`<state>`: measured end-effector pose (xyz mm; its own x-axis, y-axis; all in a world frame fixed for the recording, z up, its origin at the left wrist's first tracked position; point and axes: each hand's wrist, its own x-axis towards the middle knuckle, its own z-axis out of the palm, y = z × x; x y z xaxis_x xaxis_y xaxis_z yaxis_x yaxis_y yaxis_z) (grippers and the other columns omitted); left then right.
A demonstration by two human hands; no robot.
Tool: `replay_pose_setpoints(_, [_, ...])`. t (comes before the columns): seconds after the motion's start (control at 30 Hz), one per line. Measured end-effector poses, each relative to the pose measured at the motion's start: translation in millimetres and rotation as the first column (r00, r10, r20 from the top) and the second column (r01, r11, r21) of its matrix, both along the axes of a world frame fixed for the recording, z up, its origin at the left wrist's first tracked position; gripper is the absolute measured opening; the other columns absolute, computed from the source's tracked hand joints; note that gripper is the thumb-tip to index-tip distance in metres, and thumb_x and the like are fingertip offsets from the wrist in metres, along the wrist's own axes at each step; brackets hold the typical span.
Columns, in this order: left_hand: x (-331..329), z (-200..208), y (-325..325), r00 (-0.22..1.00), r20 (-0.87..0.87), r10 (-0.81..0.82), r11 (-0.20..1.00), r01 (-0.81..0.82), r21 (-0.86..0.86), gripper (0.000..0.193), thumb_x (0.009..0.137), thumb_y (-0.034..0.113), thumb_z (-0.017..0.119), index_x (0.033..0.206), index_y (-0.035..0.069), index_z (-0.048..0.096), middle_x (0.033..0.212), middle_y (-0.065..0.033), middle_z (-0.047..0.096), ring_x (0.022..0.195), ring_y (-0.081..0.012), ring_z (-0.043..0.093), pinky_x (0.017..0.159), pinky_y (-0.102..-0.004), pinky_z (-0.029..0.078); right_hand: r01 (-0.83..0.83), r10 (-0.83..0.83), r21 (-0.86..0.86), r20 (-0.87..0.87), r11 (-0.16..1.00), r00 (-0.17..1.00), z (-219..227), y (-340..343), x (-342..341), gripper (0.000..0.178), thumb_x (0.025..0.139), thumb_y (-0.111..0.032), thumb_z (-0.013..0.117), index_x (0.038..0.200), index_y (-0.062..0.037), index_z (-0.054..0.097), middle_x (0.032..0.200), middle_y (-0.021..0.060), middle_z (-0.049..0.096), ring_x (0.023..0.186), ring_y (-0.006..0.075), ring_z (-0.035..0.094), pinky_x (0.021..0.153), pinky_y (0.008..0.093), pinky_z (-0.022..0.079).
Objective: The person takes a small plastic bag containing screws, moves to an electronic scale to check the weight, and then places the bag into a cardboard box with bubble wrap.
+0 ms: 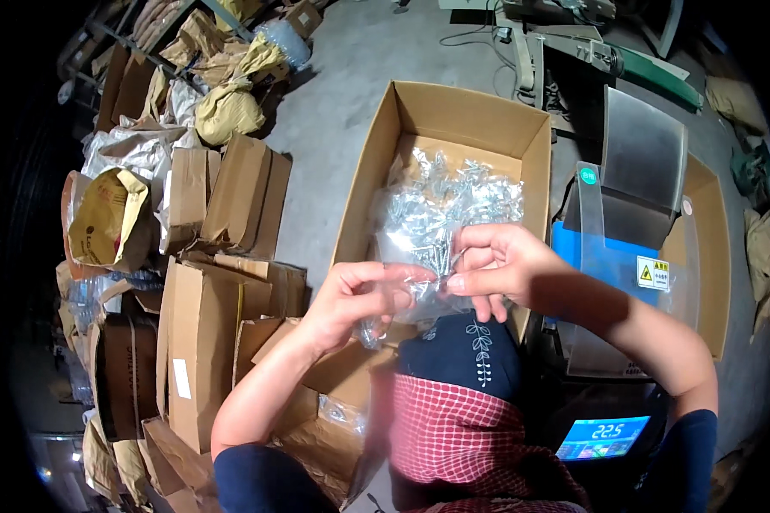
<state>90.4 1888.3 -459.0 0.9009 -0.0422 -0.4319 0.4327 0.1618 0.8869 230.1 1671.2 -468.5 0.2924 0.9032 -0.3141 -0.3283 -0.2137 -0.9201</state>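
Observation:
Both hands hold a clear plastic bag (pixel 399 242) above the near part of an open cardboard box (pixel 475 113). Long silvery screws (pixel 437 253) show inside or against the bag, between my hands. My left hand (pixel 357 299) pinches the bag's lower left side with thumb and forefinger. My right hand (pixel 498 272) grips it at the right, thumb and fingertips pressed together by the screw ends. Inside the box, past my hands, lie several clear bags of screws (pixel 488 192). Whether the held bag is sealed, I cannot tell.
To the right stands a machine with clear guard panels (pixel 644 171) and a blue part (pixel 575 250). A lit display (pixel 603 438) sits below it. Cardboard boxes (pixel 204 342) crowd the left, with a yellow sack (pixel 229 113) farther off. A green-covered machine (pixel 659 77) is at the far right.

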Motion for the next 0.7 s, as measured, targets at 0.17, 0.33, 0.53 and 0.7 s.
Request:
replay_pose_setpoints(0.17, [-10, -3, -6, 0.998, 0.022, 0.063, 0.996, -0.062, -0.064, 0.027, 0.085, 0.010, 0.071, 0.110, 0.001, 0.072, 0.093, -0.0050, 0.070, 0.068, -0.0079, 0.059, 0.055, -0.0196, 0.046, 0.079, -0.078, -0.031, 0.031, 0.996, 0.996, 6, -14, -1, 0.030, 0.087, -0.014, 0.069, 0.111, 0.0039, 0.063, 0.085, 0.0097, 0.070, 0.058, 0.0136, 0.062, 0.048, 0.0245, 0.046])
replay_pose_setpoints(0.33, [-50, 3, 53, 0.953, 0.006, -0.303, 0.949, 0.303, -0.084, 0.028, 0.083, 0.016, 0.073, 0.105, -0.002, 0.073, 0.101, -0.0137, 0.072, 0.086, -0.0189, 0.066, 0.074, -0.0306, 0.051, 0.218, -0.218, 0.017, 0.064, 0.976, 0.974, 14, -59, 8, 0.022, 0.087, -0.014, 0.069, 0.103, 0.0005, 0.071, 0.089, 0.0104, 0.071, 0.068, 0.0148, 0.066, 0.058, 0.0249, 0.052])
replay_pose_setpoints(0.53, [-110, 15, 76, 0.586, -0.083, -0.806, 0.539, 0.785, 0.305, 0.049, 0.089, 0.031, 0.073, 0.129, 0.003, 0.064, 0.122, -0.0177, 0.068, 0.113, -0.0323, 0.065, 0.101, -0.0411, 0.049, 0.227, -0.266, 0.141, 0.413, 0.964, 0.871, 1, -145, 38, 0.010, 0.071, -0.005, 0.063, 0.064, 0.0007, 0.066, 0.080, 0.0162, 0.066, 0.073, 0.0245, 0.068, 0.069, 0.0320, 0.056])
replay_pose_setpoints(0.7, [-48, -19, 72, 0.732, 0.090, -0.675, 0.709, 0.610, 0.355, 0.028, 0.094, 0.025, 0.067, 0.107, 0.001, 0.072, 0.095, -0.0108, 0.075, 0.087, -0.0209, 0.073, 0.074, -0.0320, 0.058, 0.377, -0.301, -0.069, 0.477, 0.924, 0.825, 3, -181, 41, 0.010, 0.069, 0.000, 0.059, 0.061, 0.0005, 0.065, 0.073, 0.0122, 0.066, 0.087, 0.0261, 0.067, 0.080, 0.0329, 0.053])
